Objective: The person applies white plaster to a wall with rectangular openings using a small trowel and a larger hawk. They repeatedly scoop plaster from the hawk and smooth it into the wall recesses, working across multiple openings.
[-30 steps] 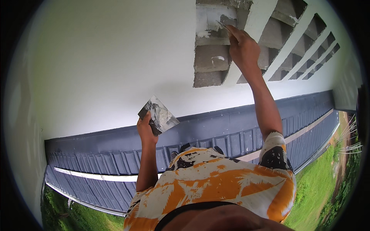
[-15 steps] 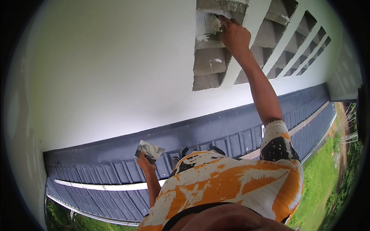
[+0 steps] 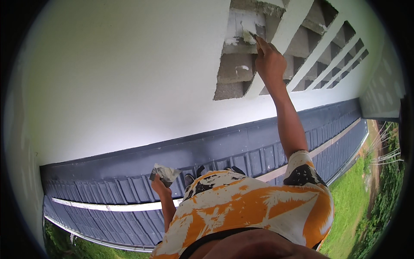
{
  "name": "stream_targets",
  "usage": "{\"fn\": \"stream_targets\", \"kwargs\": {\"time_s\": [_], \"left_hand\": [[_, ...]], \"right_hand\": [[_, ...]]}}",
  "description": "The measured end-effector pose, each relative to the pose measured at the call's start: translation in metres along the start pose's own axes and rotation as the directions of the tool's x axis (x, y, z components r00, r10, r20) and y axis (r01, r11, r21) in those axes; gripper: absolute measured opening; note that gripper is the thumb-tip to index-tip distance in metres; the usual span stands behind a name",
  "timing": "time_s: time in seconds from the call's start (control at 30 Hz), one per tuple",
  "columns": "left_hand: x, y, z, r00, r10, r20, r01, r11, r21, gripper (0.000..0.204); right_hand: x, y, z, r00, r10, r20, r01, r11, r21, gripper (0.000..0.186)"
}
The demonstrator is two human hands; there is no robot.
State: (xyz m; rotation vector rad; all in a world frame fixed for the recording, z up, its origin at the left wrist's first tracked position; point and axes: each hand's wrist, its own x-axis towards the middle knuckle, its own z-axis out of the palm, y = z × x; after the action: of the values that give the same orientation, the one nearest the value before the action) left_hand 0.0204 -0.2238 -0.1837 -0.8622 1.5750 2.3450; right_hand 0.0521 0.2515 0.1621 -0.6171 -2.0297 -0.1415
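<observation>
My right hand (image 3: 271, 62) is raised to the wall, closed around a putty knife (image 3: 254, 36), most of which the fingers hide. Its tip is at a patch of white putty (image 3: 242, 23) on the grey masonry inside the first recessed opening (image 3: 235, 68). Lower down and to the left, my left hand (image 3: 161, 187) grips a flat, dark-edged plate (image 3: 166, 173) smeared with whitish putty.
A smooth white wall (image 3: 129, 77) fills the upper left. More grey openings (image 3: 323, 43) run rightward, split by white slanted bars. Below lies a dark ribbed metal roof (image 3: 116, 190) with a pale batten (image 3: 108, 206). My shoe (image 3: 189, 179) stands on it. Grass (image 3: 349, 211) lies beyond its edge.
My right hand with the putty knife has come down a little from the upper part of the putty patch. My left hand still holds the plate, and the whole view has shifted slightly.
</observation>
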Motion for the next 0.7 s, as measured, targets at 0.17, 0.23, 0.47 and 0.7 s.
{"fn": "stream_targets", "kwargs": {"time_s": [0.17,0.23,0.47,0.7], "left_hand": [[0.002,0.025,0.019,0.998,0.044,0.052,-0.045,0.999,0.012,0.033],[0.003,0.032,0.021,0.999,0.043,0.028,-0.042,0.999,-0.009,0.035],[0.005,0.013,-0.005,0.995,0.025,-0.094,-0.029,0.999,-0.039,0.037],[0.009,0.006,-0.003,0.999,0.024,-0.025,-0.025,0.998,-0.051,0.034]], "right_hand": [[0.001,-0.002,0.040,0.996,-0.033,0.081,0.044,0.989,-0.140,0.035],[-0.035,-0.007,0.049,0.994,-0.069,0.089,0.082,0.986,-0.146,0.034],[0.001,-0.014,0.006,0.997,0.057,-0.059,-0.068,0.979,-0.191,0.022],[-0.013,-0.041,0.018,0.972,-0.078,0.220,0.104,0.989,-0.110,0.028]]}}
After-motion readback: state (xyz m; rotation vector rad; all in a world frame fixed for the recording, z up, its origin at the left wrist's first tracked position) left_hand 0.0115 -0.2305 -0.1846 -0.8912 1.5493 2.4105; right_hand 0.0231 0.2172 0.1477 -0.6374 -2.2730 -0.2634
